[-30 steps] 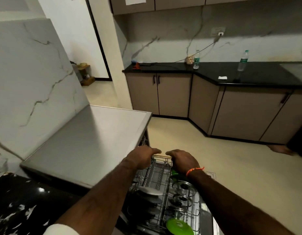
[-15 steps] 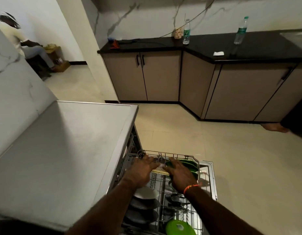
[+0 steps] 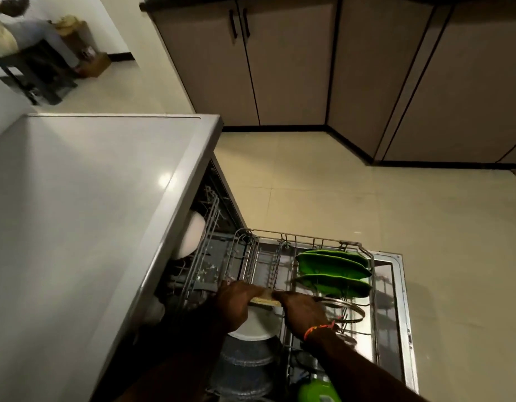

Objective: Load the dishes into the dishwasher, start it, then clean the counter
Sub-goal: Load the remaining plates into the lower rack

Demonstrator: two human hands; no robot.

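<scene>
The dishwasher's lower rack (image 3: 309,237) is pulled out over the open door (image 3: 396,288). Green plates (image 3: 332,268) stand on edge at its far right. My left hand (image 3: 236,303) and my right hand (image 3: 301,310) are over the middle of the rack. Together they hold a thin pale flat piece (image 3: 265,300), seen edge-on, one hand at each end. A white plate (image 3: 256,326) lies just below them, and a steel lid (image 3: 348,307) leans to the right. Darker dishes nearer me are partly hidden by my arms.
The grey counter top (image 3: 91,198) overhangs the dishwasher on the left, with a white bowl (image 3: 191,236) in the upper rack beneath it. Beige cabinets (image 3: 280,68) line the far wall beyond tiled floor (image 3: 367,198). A person (image 3: 7,33) sits at far left. A green item (image 3: 317,391) lies at the bottom.
My view has tilted down and come closer to the rack. Both hands have moved from the rack's front rim back to its middle, keeping the pale piece between them.
</scene>
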